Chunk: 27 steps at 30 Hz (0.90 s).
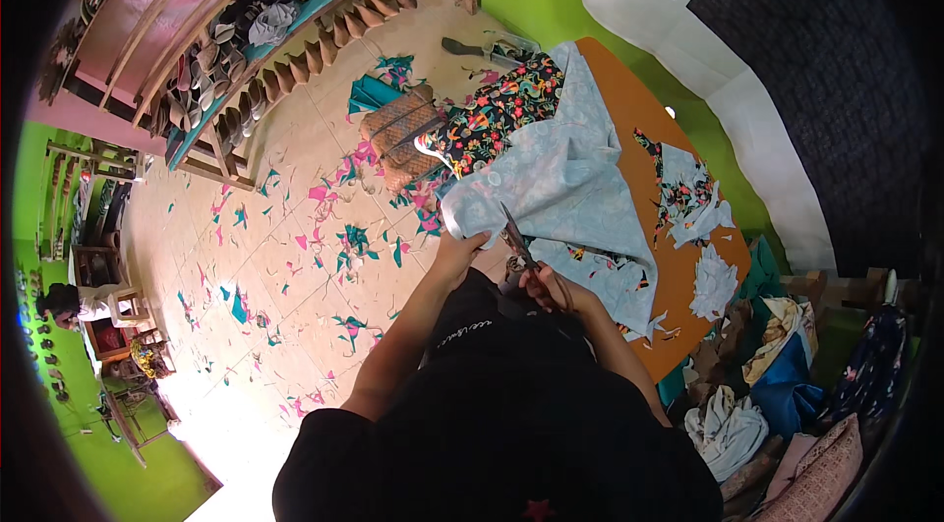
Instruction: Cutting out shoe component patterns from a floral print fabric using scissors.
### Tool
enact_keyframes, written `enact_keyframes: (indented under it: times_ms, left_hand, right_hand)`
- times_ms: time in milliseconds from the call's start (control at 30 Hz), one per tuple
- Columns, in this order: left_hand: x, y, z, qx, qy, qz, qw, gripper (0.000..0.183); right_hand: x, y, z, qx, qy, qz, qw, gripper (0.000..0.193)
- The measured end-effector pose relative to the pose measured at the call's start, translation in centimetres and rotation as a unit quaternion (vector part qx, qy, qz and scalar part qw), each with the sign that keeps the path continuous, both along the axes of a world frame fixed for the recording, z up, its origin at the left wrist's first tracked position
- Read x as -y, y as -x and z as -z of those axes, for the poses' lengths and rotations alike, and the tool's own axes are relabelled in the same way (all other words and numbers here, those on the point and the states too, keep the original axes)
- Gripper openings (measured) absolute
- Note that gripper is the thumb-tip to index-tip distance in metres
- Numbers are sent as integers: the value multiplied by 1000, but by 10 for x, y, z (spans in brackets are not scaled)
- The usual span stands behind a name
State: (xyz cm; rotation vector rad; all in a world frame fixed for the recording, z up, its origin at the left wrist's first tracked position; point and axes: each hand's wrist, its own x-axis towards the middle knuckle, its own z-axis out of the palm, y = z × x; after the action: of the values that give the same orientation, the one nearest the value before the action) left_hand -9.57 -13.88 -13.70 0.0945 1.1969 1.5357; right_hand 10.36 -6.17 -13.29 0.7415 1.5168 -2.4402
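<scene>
My left hand (462,255) is closed on the near left edge of a large floral fabric (565,178), whose pale blue back faces up. Its black printed side, with bright flowers, shows at the far fold. My right hand (547,288) is wrapped round the handles of dark scissors (515,232). Their blades point away from me and lie against the fabric close to my left hand. Most of the cloth rests on an orange table (629,119), and its left part hangs over the edge.
Cut fabric scraps (710,281) lie on the table's right side. Pink and teal scraps (356,245) litter the tiled floor, near a brown woven bag (401,134). A shoe rack (285,40) stands at the far left. Piled cloth (728,432) sits at my right.
</scene>
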Motion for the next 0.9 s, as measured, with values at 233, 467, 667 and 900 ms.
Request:
enact_keyframes:
  times_ms: [233, 467, 667, 900]
  left_hand:
    - [-12, -15, 8, 11, 46, 11, 999, 26]
    - [-24, -23, 15, -37, 64, 64, 995, 18]
    - [-35, -14, 2, 46, 116, 2, 992, 20]
    - [-31, -9, 15, -218, 53, -39, 974, 30]
  right_hand:
    - [7, 9, 13, 28, -56, 25, 998, 69]
    - [9, 17, 24, -11, -153, 40, 987, 67]
    - [13, 21, 25, -3, -48, 70, 996, 62]
    - [10, 21, 20, -3, -37, 128, 991, 62]
